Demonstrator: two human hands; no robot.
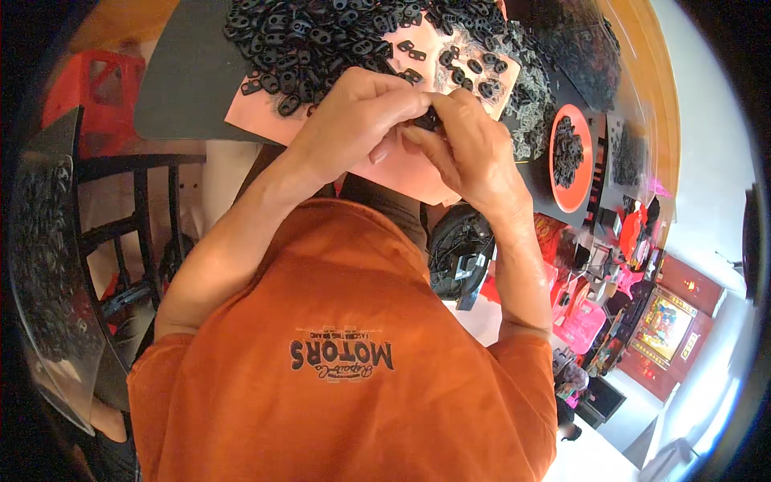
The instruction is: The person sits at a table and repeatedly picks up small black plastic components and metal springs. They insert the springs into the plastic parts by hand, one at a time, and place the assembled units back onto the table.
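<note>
Heaped parts left of the plate

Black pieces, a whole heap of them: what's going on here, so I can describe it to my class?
Someone in an orange shirt is handling a small black piece. The right hand pinches it; the left hand meets it closely, its exact grip hidden. Beyond them, a large pile of black pieces partly covers a pink sheet. To the right, a red-orange plate holds more small dark pieces.
</note>
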